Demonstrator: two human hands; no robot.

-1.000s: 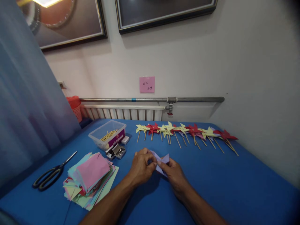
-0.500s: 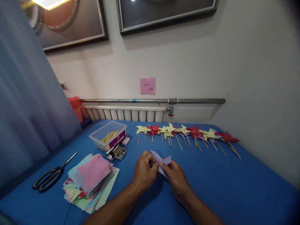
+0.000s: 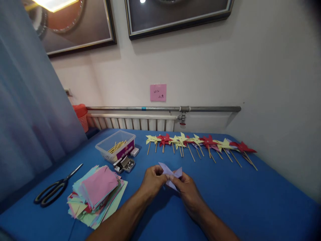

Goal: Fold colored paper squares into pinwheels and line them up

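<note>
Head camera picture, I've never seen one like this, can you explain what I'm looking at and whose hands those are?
The camera sits on a person's head, looking forward and down. The left hand and right hand are that person's own, pinching a folded lilac paper piece between them. On the blue table lie a row of paper pinwheels on sticks, a stack of coloured paper squares, black scissors, a clear tub of sticks and a small open box of pins.

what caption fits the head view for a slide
Both hands fold lilac paper beside finished pinwheels.
</note>
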